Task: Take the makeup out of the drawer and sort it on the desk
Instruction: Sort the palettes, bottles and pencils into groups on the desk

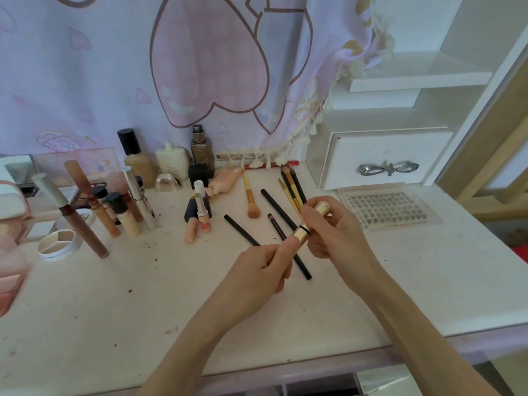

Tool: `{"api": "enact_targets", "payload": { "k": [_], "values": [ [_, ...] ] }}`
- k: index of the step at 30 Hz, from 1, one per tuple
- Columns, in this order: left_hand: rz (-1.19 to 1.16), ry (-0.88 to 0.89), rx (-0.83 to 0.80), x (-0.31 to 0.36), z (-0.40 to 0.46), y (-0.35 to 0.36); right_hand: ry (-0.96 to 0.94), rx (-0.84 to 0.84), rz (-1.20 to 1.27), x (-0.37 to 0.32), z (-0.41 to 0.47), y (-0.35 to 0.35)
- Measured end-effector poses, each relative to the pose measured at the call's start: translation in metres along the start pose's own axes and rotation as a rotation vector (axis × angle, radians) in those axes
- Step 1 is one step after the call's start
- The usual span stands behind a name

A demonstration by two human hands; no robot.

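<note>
A gold tube [310,222] is gripped at its lower end by the left hand [258,277] and at its upper end by the right hand [333,230], fingers curled, at frame centre above the desk [114,295]. Black pencils [241,230] and brushes [251,197] lie just behind. Bottles [137,158] stand upper left.

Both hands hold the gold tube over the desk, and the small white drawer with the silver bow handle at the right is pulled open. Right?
Not quite: the head view shows the white drawer closed. The rest stands: the left hand and right hand hold the gold tube over the desk.
</note>
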State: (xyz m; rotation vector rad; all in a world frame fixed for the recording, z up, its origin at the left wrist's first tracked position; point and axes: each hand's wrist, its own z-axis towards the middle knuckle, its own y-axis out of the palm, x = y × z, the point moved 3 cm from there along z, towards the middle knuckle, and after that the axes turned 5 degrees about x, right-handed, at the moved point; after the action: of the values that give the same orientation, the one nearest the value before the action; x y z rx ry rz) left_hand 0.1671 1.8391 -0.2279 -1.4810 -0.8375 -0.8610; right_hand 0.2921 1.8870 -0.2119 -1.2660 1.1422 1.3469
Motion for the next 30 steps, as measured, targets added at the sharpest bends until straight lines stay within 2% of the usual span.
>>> {"api": "enact_targets", "payload": {
  "k": [3, 8, 13, 15, 19, 30],
  "values": [
    [-0.018, -0.03, -0.007, 0.001, 0.002, -0.002, -0.024, -0.058, 0.04, 0.001, 0.0, -0.003],
    [-0.004, -0.019, 0.032, 0.0, 0.004, 0.005, -0.021, -0.006, -0.109, 0.002, 0.002, -0.003],
    [-0.014, -0.045, -0.005, 0.001, 0.004, 0.006, 0.043, -0.158, 0.127, 0.003, 0.005, -0.007],
    [-0.027, -0.037, -0.002, 0.002, 0.005, 0.005, 0.041, -0.18, 0.142, 0.003, 0.007, -0.01],
    [-0.065, -0.028, -0.002, 0.004, 0.006, 0.009, 0.037, -0.134, 0.014, 0.002, 0.007, -0.01],
    [-0.059, 0.031, -0.046, 0.008, 0.004, 0.017, 0.116, -0.095, 0.102, 0.003, 0.013, -0.024]
  ]
}}
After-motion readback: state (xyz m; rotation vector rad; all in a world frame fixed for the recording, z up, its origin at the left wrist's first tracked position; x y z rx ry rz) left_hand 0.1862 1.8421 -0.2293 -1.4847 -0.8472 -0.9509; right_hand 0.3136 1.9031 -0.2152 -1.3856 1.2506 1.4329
